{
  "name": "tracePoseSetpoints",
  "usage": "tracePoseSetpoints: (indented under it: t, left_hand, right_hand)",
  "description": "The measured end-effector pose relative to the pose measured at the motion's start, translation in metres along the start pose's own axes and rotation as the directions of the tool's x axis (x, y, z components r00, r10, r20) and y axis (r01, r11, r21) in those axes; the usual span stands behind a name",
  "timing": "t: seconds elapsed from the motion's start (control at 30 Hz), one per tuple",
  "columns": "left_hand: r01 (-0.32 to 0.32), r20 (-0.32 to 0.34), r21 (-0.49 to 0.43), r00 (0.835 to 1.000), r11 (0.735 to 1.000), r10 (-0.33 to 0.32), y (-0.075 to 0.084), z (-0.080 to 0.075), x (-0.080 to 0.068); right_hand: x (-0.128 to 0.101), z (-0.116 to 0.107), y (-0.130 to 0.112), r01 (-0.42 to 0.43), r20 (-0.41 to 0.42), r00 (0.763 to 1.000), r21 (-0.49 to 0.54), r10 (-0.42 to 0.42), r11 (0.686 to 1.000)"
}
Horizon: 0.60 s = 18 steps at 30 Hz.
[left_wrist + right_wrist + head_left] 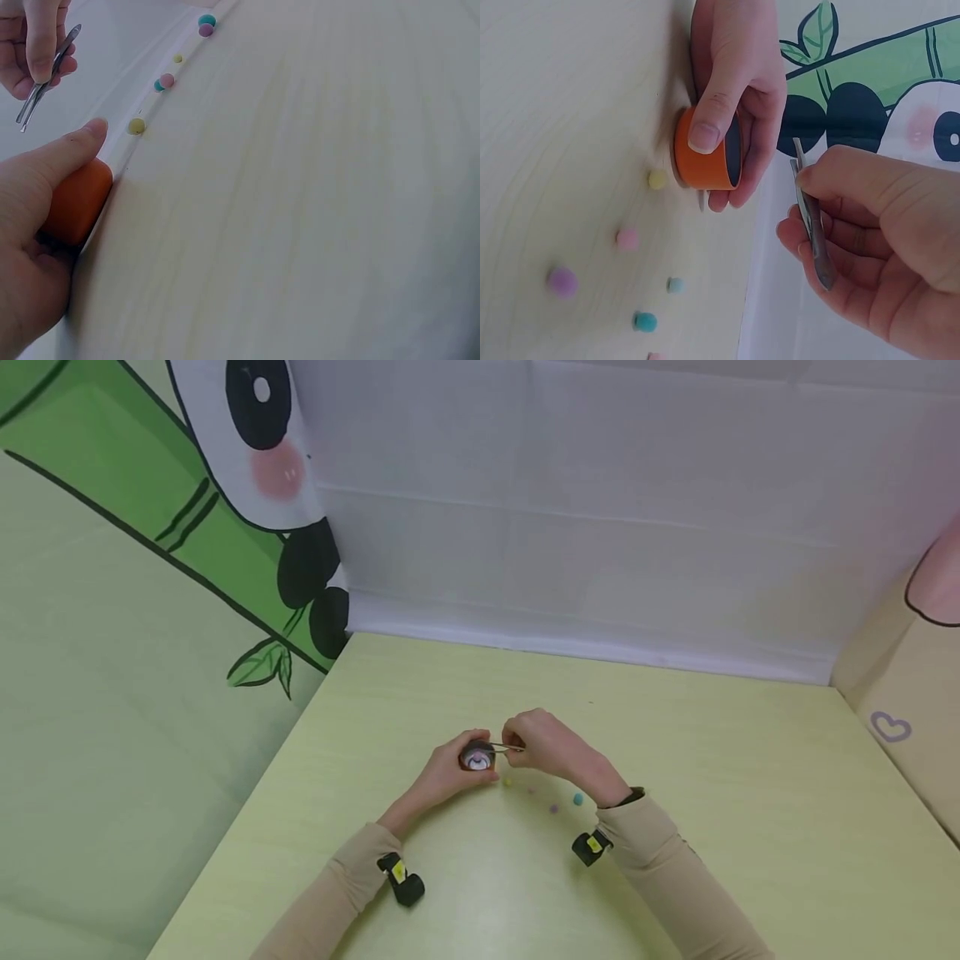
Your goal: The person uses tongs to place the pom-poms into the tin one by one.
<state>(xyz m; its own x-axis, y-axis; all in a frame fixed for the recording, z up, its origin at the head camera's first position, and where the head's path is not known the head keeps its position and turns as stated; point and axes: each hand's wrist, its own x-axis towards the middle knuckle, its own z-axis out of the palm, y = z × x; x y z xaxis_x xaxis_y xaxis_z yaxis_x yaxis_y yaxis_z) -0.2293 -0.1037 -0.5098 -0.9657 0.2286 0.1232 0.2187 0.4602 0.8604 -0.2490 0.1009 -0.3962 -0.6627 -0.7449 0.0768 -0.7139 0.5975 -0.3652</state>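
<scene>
My left hand [442,770] holds a small round orange cup [709,161] on the table, thumb on one side and fingers on the other. From above, the cup's dark rim and a shiny pale inside show. Silver tweezers [810,217] are pinched between the thumb and fingers of my right hand [885,232]. Their tips stand slightly apart near the cup's mouth, and nothing shows between them. Beside the cup lie small fuzzy pom-poms: a yellow one [657,179] closest, then a pink one [627,238], a purple one [562,282] and a teal one [646,322].
A smaller light-blue pom-pom [676,285] lies near the teal one, with another pink one cut off at the view's lower edge. The pale wood-look table [675,727] meets a white cloth [600,568] behind. A printed panda-and-bamboo cloth hangs at the left.
</scene>
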Motion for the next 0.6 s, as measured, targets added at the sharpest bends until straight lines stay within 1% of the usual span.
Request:
tracePoseSetpoints:
  t: [0.3,0.6]
  left_hand:
    - [-0.003,-0.019,0.004,1.0,1.0,0.004,0.0,-0.002,0.0]
    - [-0.013,-0.014,0.021,1.0,1.0,0.013,-0.002,-0.003,0.001]
  right_hand:
    - [-0.006,-0.004,0.003,-0.056,0.01,0.998,0.008,0.056,0.998]
    - [-0.015,-0.005,0.01,-0.087,0.01,0.996,0.002,0.087,0.996]
